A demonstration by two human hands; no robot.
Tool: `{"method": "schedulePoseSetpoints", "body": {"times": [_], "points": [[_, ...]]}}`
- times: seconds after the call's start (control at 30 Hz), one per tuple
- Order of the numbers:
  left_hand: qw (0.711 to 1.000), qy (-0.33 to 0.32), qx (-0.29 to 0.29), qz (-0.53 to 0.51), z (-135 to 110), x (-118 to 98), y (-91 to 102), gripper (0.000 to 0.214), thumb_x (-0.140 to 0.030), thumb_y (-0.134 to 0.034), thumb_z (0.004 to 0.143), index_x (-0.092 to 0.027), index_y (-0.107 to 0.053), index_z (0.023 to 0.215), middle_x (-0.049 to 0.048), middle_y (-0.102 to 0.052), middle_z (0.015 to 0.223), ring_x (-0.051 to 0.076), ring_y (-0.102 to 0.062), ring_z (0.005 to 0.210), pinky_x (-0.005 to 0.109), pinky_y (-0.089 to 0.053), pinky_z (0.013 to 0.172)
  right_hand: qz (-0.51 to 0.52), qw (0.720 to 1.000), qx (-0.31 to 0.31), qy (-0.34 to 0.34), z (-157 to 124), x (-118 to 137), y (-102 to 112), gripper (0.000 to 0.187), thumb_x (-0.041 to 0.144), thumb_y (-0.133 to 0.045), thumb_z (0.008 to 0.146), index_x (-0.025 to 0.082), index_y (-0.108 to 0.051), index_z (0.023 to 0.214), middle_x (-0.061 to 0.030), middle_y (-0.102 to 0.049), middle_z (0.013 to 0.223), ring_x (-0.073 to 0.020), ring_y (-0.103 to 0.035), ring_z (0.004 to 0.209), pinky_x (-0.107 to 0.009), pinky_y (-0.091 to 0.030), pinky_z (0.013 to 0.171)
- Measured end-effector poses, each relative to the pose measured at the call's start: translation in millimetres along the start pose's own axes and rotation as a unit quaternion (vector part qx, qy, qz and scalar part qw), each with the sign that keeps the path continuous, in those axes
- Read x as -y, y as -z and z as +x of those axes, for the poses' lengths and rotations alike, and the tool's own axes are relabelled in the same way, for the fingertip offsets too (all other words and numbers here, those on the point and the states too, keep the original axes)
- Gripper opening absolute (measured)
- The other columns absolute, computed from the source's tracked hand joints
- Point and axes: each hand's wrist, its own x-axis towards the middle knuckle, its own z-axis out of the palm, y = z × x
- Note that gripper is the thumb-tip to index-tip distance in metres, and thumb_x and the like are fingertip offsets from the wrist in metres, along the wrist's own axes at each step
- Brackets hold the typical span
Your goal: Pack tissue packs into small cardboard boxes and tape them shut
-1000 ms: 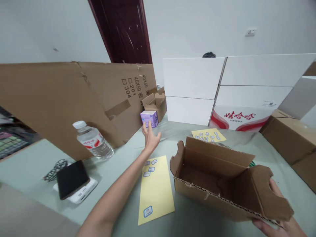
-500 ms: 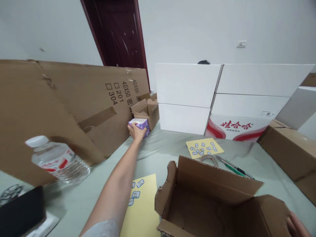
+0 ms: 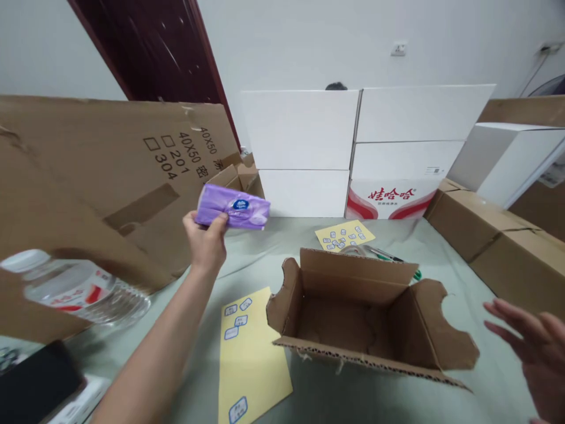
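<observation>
My left hand [image 3: 207, 238] grips a purple tissue pack [image 3: 233, 207] with a dark blue logo, held up off the cloth, thumb on its front. Behind it stands a small brown carton [image 3: 229, 176] with raised flaps. In front of me an open cardboard box [image 3: 353, 312] has its flaps spread, and its visible inside holds nothing. At the right edge my right hand [image 3: 529, 347] hovers apart from the box's right flap, fingers spread and holding nothing. A yellow sheet [image 3: 251, 365] with blue-outlined labels lies left of the box.
A water bottle [image 3: 83, 288] and a black flat object [image 3: 39, 388] are at left, before a large cardboard panel [image 3: 57, 171]. White boxes [image 3: 304, 129] form a wall at the back. Behind the open box lie a smaller labelled sheet [image 3: 346, 235] and a tape roll [image 3: 353, 250]. Brown cartons [image 3: 498, 235] stand right.
My left hand has lifted the tissue pack away from the small carton and drawn it nearer. My right hand has come off the open box's flap. The view has shifted right.
</observation>
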Motion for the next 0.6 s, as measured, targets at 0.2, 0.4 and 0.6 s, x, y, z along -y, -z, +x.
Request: {"method": "schedulePoseSetpoints", "body": {"times": [0.2, 0.4, 0.6], "points": [[0.909, -0.054, 0.284, -0.302, -77, -132, 23.5, 0.068, -0.063, -0.082, 0.055, -0.024, -0.052, 0.102, 0.0018, -0.061, 0.091, 0.024, -0.067, 0.089, 0.035, -0.058, 0.070, 0.012, 0.996, 0.090, 0.020, 75, 117, -37, 0.086, 0.072, -0.055, 0.078, 0.045, -0.021, 0.152, -0.0054, -0.037, 0.153, -0.0403, -0.037, 0.139, -0.058, -0.046, 0.105], [0.859, -0.056, 0.370, -0.349, -126, -181, 19.9, 0.059, -0.055, -0.082, 0.065, -0.026, -0.045, 0.098, -0.0016, -0.061, 0.095, 0.016, -0.065, 0.085, 0.023, -0.054, 0.061, 0.017, 0.967, 0.254, 0.014, 129, 163, -62, 0.087, 0.066, -0.055, 0.083, 0.033, -0.017, 0.154, -0.0024, -0.023, 0.160, -0.0344, -0.034, 0.142, -0.052, -0.038, 0.111], [0.900, 0.039, 0.340, -0.268, -135, -124, 50.0, 0.059, -0.070, -0.048, 0.085, -0.028, -0.050, 0.126, 0.0027, -0.042, 0.151, 0.027, -0.029, 0.147, 0.042, -0.037, 0.115, -0.102, 0.967, 0.229, 0.048, 116, 136, -53, 0.084, 0.039, -0.064, 0.076, 0.036, -0.026, 0.151, -0.0057, -0.042, 0.143, -0.0339, -0.049, 0.127, -0.049, -0.052, 0.097]]}}
